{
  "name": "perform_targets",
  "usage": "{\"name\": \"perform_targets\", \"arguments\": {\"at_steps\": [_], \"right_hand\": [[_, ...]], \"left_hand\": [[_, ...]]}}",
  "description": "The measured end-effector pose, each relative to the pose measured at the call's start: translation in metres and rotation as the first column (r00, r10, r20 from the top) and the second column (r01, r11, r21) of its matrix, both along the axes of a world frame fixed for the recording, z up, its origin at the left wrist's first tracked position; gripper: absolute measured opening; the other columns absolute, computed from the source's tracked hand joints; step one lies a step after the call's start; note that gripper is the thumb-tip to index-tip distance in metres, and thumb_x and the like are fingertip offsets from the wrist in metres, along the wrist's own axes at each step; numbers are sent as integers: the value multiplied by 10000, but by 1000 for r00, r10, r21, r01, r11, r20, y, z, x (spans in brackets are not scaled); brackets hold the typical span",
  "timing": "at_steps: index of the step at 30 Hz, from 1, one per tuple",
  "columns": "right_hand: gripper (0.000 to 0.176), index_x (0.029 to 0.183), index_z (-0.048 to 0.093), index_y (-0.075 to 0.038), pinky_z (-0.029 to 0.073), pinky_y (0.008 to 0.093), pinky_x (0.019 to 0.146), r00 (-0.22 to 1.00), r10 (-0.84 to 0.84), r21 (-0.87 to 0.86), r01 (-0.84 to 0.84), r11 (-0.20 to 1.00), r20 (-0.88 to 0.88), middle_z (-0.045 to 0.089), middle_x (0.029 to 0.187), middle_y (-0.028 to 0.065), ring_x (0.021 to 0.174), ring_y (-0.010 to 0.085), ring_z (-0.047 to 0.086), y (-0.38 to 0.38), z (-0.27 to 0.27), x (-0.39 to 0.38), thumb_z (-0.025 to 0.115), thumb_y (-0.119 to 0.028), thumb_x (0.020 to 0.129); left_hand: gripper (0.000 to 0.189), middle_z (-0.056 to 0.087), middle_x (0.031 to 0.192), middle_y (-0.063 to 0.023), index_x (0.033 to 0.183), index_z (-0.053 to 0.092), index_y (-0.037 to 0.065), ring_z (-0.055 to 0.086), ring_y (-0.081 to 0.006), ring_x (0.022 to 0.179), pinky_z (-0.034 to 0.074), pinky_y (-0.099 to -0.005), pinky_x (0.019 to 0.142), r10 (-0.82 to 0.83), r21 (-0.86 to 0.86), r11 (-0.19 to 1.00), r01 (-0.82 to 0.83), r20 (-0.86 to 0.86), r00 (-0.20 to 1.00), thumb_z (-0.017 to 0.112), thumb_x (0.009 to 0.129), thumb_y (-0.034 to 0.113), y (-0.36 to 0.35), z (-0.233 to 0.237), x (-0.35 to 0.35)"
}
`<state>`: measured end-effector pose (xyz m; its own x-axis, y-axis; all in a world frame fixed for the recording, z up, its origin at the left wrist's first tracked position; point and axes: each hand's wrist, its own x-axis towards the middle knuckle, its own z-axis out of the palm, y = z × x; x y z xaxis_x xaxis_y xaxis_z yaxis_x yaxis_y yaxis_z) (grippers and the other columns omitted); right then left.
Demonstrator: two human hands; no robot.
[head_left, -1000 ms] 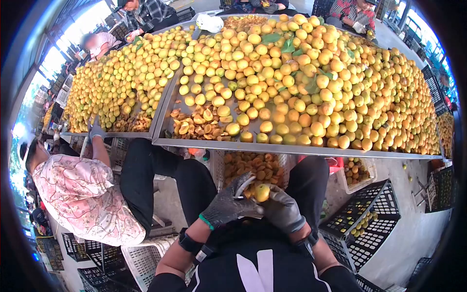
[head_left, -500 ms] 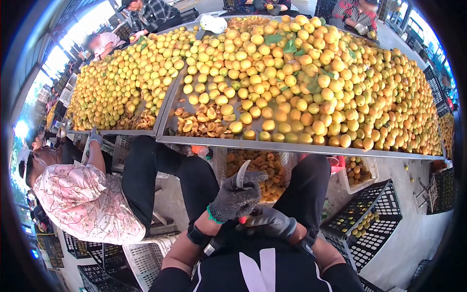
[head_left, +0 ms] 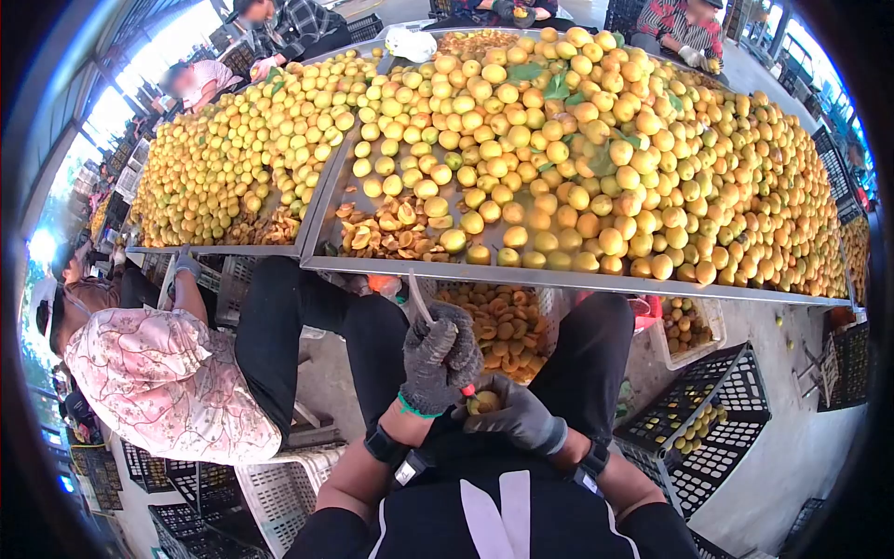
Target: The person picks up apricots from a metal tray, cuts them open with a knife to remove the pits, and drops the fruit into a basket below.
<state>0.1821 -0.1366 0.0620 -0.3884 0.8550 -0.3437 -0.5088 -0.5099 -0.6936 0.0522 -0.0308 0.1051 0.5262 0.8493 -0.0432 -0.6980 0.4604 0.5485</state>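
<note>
My left hand (head_left: 440, 361), in a grey knitted glove with a green cuff edge, is closed around a knife. The knife's pale curved blade (head_left: 420, 296) sticks up out of the fist, and a red end (head_left: 468, 389) shows below it. Beside that red end, my right hand (head_left: 518, 415), in a smooth grey glove, holds an apricot (head_left: 484, 402) between thumb and fingers. Between my knees stands a white crate (head_left: 551, 321) of apricot halves (head_left: 507, 326). Whole apricots (head_left: 596, 168) are heaped on the metal table (head_left: 577, 282) in front of me.
Cut apricot pieces (head_left: 391, 228) lie near the table edge. At my left sits a person in a pink flowered top (head_left: 149, 382); several others work across the table. Black crates (head_left: 736, 396) and a white crate with fruit (head_left: 715, 326) stand on the right.
My left hand has moved slightly up and left, and the blade now tilts left. My right hand has turned, so the apricot in it shows.
</note>
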Motion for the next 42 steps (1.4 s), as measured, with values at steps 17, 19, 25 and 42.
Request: {"name": "perform_targets", "arguments": {"at_steps": [17,19,25,42], "right_hand": [[212,1124,540,-54,442,257,586,904,-342,-127,319,939,-255,589,917,86,741,170,574,3,-9,15,554,-155,939],[216,1125,536,-57,444,259,592,900,-384,-164,355,920,-206,589,908,85,744,175,576,7,-3,9,567,-146,931],[328,1186,481,-50,523,294,793,930,-345,-99,334,937,-125,574,1025,72,866,176,600,7,4,8,612,-55,886],[405,1198,538,-43,474,341,789,820,-492,-157,466,871,-292,611,1061,113,973,258,604,19,2,14,551,-333,916]], "left_hand": [[68,460,643,-25,968,543,81,384,-109,450,347,-254,396,107,91,990,-110,38,994,573,940,135,10,4,-18],[63,465,653,-27,965,538,81,384,-106,452,350,-254,400,93,66,993,-97,61,994,573,940,127,8,2,-19],[65,502,693,-44,983,534,77,400,-99,464,344,-255,390,61,147,987,-71,73,995,571,936,103,9,10,-19],[225,617,688,-113,953,591,52,627,-248,596,470,-323,507,360,543,836,84,-657,662,738,821,161,14,1,-20]]}}
